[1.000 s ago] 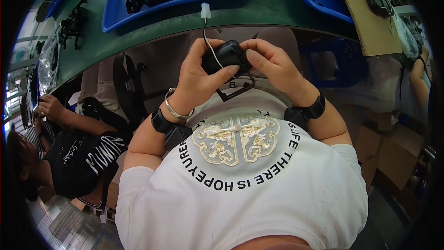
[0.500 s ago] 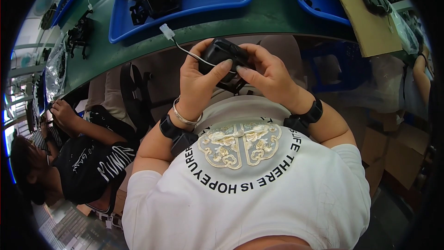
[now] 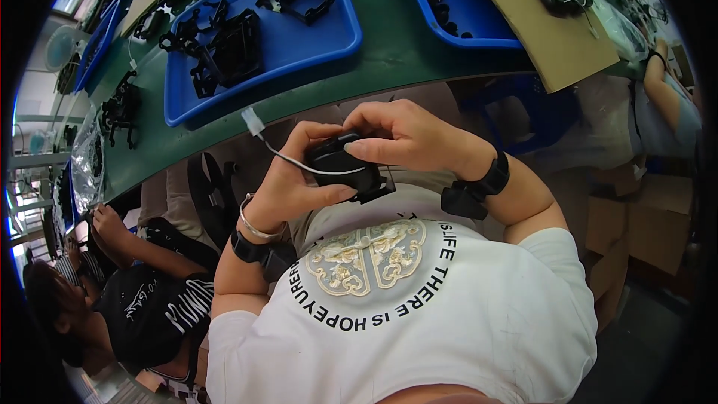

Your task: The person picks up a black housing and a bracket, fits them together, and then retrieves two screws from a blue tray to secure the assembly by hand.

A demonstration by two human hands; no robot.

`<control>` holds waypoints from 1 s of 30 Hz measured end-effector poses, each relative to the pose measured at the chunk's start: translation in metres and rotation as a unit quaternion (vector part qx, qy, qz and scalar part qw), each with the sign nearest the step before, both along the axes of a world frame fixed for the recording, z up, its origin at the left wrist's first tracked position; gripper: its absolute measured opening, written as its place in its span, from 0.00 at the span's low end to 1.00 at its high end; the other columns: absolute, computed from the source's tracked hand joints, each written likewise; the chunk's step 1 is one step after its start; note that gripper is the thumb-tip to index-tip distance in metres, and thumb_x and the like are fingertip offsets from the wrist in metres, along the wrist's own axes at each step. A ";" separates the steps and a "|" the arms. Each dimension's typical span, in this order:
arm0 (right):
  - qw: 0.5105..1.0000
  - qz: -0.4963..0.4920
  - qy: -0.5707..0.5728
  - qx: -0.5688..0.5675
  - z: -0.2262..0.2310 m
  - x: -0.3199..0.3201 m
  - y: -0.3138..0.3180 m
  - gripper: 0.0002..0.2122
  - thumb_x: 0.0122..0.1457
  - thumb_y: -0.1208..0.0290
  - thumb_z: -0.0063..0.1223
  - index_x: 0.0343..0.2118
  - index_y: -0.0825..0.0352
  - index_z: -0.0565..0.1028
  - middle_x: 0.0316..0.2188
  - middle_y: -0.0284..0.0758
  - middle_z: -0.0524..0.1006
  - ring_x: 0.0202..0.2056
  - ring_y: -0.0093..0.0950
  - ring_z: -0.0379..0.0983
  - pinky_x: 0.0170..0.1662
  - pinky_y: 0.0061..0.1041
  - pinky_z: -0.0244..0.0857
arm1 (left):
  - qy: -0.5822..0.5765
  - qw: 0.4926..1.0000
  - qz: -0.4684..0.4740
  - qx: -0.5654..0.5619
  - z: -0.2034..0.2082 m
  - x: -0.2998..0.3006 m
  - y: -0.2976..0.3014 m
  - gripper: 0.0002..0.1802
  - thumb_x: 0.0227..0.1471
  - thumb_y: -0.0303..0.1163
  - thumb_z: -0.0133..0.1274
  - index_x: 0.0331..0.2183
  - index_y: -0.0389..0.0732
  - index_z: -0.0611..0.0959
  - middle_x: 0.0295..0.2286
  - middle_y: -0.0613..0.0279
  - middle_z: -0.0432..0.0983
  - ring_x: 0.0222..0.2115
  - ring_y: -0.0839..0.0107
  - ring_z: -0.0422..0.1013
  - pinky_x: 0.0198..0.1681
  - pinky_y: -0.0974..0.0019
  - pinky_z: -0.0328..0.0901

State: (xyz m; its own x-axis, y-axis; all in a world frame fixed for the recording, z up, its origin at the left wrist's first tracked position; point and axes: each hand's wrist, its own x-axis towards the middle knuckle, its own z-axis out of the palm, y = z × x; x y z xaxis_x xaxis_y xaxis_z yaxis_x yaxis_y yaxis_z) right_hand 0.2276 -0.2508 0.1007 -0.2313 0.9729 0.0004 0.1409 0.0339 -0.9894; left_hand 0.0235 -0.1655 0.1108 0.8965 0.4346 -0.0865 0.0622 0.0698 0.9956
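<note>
A black plastic unit [image 3: 329, 157] is held between my hands, above the table's near edge and in front of my body. My left hand [image 3: 288, 176] wraps its left side, with the thumb along the lower part. From above, my right hand [image 3: 400, 135] grips the upper right of the unit, thumb and fingers pressed on its top edge. A thin white cable [image 3: 288, 157] runs across the unit and out to the left, ending in a pale plug connector [image 3: 253, 121] that hangs free. My fingers cover part of the unit.
On the green table [image 3: 393, 52] lies a blue tray [image 3: 310, 41] with black frames and brackets. Another blue tray [image 3: 486, 26] holds small black pieces beside a cardboard sheet [image 3: 535, 15]. A black bracket [image 3: 120, 108] lies at left, near a seated person [image 3: 149, 299]. Cardboard boxes [image 3: 651, 217] stand right.
The unit and both hands have come lower and left in view, and the unit has turned. My right hand has shifted onto its upper edge. More of the tray shows.
</note>
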 end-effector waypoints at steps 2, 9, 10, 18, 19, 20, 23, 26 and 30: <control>0.999 0.017 -0.042 0.016 0.010 0.003 0.001 0.15 0.56 0.68 0.52 0.44 0.70 0.68 0.31 0.30 0.74 0.28 0.16 0.67 0.31 0.14 0.62 | 0.014 0.998 -0.004 0.067 0.002 -0.003 0.003 0.39 0.34 0.26 0.66 0.48 0.38 0.64 0.38 0.60 0.70 0.40 0.73 0.69 0.44 0.69 0.65; 0.932 -0.291 -0.151 0.152 0.039 0.075 0.006 0.09 0.57 0.71 0.50 0.39 0.69 0.72 0.27 0.32 0.75 0.29 0.18 0.69 0.33 0.18 0.64 | -0.075 0.972 0.037 -0.220 -0.005 -0.004 0.003 0.34 0.38 0.25 0.62 0.48 0.37 0.65 0.39 0.55 0.71 0.40 0.67 0.71 0.45 0.66 0.65; 0.887 -0.328 -0.259 0.197 0.039 0.095 0.012 0.09 0.55 0.72 0.51 0.38 0.69 0.73 0.29 0.35 0.76 0.31 0.22 0.71 0.35 0.20 0.65 | -0.110 0.952 0.034 -0.285 -0.006 -0.005 0.001 0.32 0.39 0.25 0.60 0.48 0.37 0.66 0.39 0.54 0.72 0.40 0.66 0.71 0.45 0.65 0.65; 0.722 -0.302 -0.613 0.112 -0.014 0.176 0.086 0.09 0.47 0.80 0.45 0.29 0.70 0.77 0.30 0.49 0.76 0.34 0.44 0.74 0.38 0.37 0.67 | -0.178 0.904 -0.011 -0.388 -0.031 0.004 -0.006 0.31 0.43 0.32 0.58 0.47 0.35 0.64 0.35 0.54 0.71 0.38 0.62 0.72 0.36 0.64 0.69; 0.722 -0.297 -0.621 0.072 -0.018 0.179 0.091 0.09 0.47 0.79 0.46 0.31 0.69 0.77 0.31 0.47 0.76 0.35 0.44 0.73 0.39 0.37 0.67 | -0.178 0.905 -0.007 -0.387 -0.032 0.002 -0.007 0.31 0.43 0.32 0.58 0.47 0.35 0.64 0.35 0.54 0.71 0.38 0.62 0.72 0.36 0.64 0.69; 0.720 -0.292 -0.629 0.031 -0.022 0.183 0.094 0.10 0.47 0.77 0.47 0.33 0.68 0.76 0.32 0.46 0.76 0.36 0.43 0.72 0.41 0.37 0.66 | -0.171 0.912 0.007 -0.373 -0.034 0.001 -0.009 0.30 0.43 0.32 0.58 0.47 0.35 0.64 0.35 0.55 0.71 0.38 0.63 0.72 0.36 0.64 0.69; 0.716 -0.277 -0.641 0.004 -0.028 0.184 0.098 0.10 0.48 0.76 0.48 0.35 0.67 0.76 0.33 0.45 0.76 0.37 0.43 0.71 0.42 0.38 0.65 | -0.157 0.922 0.049 -0.351 -0.036 -0.010 -0.014 0.29 0.43 0.33 0.58 0.46 0.36 0.65 0.35 0.55 0.71 0.38 0.63 0.72 0.36 0.63 0.69; 0.710 -0.286 -0.641 0.061 -0.031 0.189 0.093 0.09 0.47 0.75 0.48 0.33 0.66 0.75 0.32 0.45 0.76 0.37 0.44 0.71 0.41 0.38 0.65 | -0.181 0.923 0.014 -0.339 -0.037 -0.014 -0.011 0.24 0.46 0.26 0.54 0.47 0.36 0.68 0.40 0.55 0.72 0.42 0.64 0.70 0.46 0.59 0.65; 0.746 -0.343 -0.559 0.112 -0.016 0.200 0.070 0.08 0.48 0.71 0.49 0.32 0.65 0.74 0.29 0.42 0.76 0.33 0.41 0.72 0.37 0.34 0.65 | -0.194 0.922 0.054 -0.332 -0.026 -0.012 -0.011 0.23 0.47 0.25 0.53 0.47 0.36 0.68 0.41 0.55 0.71 0.40 0.65 0.71 0.42 0.60 0.68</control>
